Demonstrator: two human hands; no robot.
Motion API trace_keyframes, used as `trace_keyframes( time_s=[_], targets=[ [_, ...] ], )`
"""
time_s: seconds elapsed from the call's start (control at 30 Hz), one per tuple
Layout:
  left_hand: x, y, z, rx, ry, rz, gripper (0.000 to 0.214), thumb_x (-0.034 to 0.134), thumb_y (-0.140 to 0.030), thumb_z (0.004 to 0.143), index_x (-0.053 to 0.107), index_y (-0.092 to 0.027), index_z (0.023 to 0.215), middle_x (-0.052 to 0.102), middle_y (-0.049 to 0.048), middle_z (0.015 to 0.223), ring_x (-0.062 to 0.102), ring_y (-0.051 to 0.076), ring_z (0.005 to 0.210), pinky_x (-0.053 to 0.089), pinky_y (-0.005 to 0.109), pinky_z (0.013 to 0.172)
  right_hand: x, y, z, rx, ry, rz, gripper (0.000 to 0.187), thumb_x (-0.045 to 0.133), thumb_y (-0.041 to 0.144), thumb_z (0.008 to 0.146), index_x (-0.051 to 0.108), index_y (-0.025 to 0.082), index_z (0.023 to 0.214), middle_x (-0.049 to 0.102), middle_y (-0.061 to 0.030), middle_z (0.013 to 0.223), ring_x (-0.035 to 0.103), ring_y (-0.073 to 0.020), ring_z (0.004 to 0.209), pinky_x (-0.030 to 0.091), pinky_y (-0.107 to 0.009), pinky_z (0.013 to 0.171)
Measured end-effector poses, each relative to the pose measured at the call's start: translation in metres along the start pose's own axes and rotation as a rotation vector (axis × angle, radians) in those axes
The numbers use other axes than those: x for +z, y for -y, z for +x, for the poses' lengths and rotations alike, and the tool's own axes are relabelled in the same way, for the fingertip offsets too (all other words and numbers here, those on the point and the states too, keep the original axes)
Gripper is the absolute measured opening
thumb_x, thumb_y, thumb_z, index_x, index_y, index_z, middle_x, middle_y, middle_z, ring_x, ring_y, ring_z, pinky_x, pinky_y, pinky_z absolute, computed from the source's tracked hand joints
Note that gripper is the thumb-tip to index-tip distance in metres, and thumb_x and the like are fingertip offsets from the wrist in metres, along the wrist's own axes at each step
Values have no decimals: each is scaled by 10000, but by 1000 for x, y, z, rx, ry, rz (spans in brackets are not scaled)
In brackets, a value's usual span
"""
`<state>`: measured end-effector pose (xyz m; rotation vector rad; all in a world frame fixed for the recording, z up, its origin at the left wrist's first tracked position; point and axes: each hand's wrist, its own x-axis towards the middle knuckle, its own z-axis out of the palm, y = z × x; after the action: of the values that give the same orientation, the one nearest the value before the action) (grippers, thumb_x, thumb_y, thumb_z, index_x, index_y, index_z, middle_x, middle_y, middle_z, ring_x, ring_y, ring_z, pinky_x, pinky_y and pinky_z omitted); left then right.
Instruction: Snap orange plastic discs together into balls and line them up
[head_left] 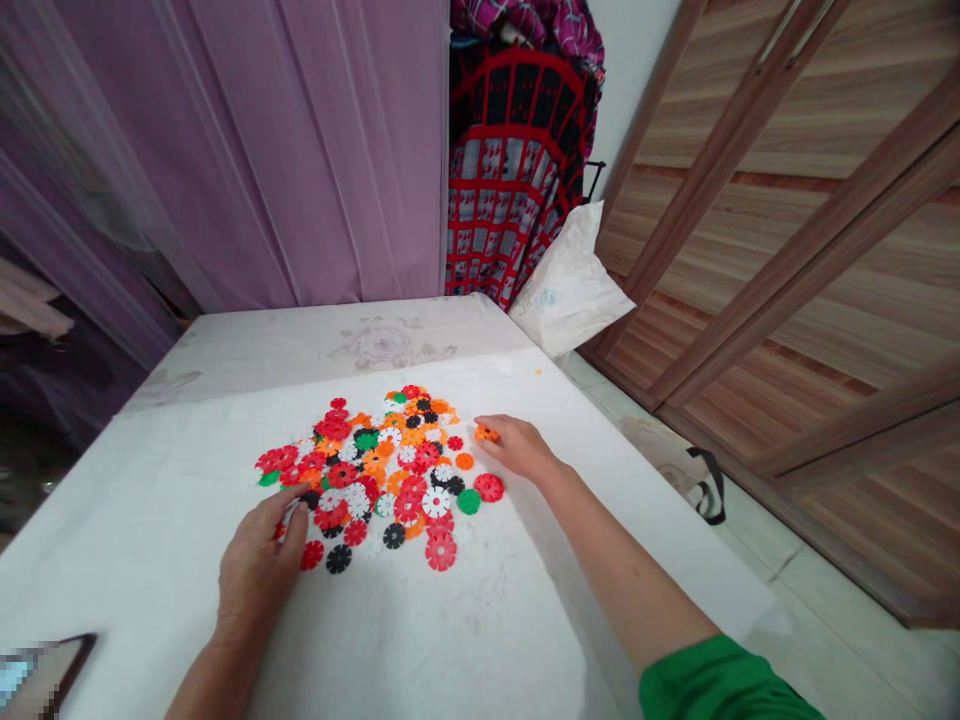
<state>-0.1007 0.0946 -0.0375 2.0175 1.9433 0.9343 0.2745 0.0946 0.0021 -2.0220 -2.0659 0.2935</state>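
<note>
A loose heap of notched plastic discs (409, 495) in red, orange, white, black and green lies on the white-covered table (480, 630). At the heap's right side, my right hand (521, 450) pinches an orange notched disc (487, 433) between thumb and fingers. My left hand (262, 555) is at the heap's left edge, its fingers curled and the thumb close to the index finger. Bits of white and red show between them, beside a black disc (310, 499). What the left fingers hold is mostly hidden by the hand.
A phone-like device (49, 675) lies at the table's near left corner. Purple curtains (322, 150) hang beyond the far edge. To the right are a white plastic bag (574, 280), a red-patterned cloth (499, 170), wooden wardrobe doors (787, 250) and a tiled floor (817, 570).
</note>
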Motion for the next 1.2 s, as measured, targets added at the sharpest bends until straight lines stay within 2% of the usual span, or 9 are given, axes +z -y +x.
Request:
trace_keyframes(
  time_s=[0.3,0.5,0.77,1.2],
  targets=[
    [4,4,0,13,-6,-15,318,494,-348,870,699,-241,1088,725,77,1065,667,237,1024,534,401,902,6,-3,4,41,-11,37,445,557,315,905,577,228,1341,644,-83,1288,617,-212,1128,436,-297,993],
    [4,6,0,19,-6,-18,331,488,-353,872,696,-234,1101,723,84,1077,666,239,1030,537,399,895,9,-2,5,74,16,66,674,705,358,785,497,231,1414,603,-90,1304,586,-229,1158,419,-301,1002],
    [2,3,0,32,-15,-22,305,501,-340,862,700,-247,1074,729,70,1041,681,230,994,545,386,883,6,-3,12,98,62,3,582,638,293,820,526,211,1385,627,-92,1244,589,-234,1148,414,-294,994],
    [2,3,-2,20,-6,-32,345,472,-399,856,688,-243,1074,726,64,1058,673,233,1029,524,372,921,8,-10,16,78,57,-20,590,645,284,808,528,209,1381,633,-93,1248,592,-235,1145,417,-296,997]
  ],
)
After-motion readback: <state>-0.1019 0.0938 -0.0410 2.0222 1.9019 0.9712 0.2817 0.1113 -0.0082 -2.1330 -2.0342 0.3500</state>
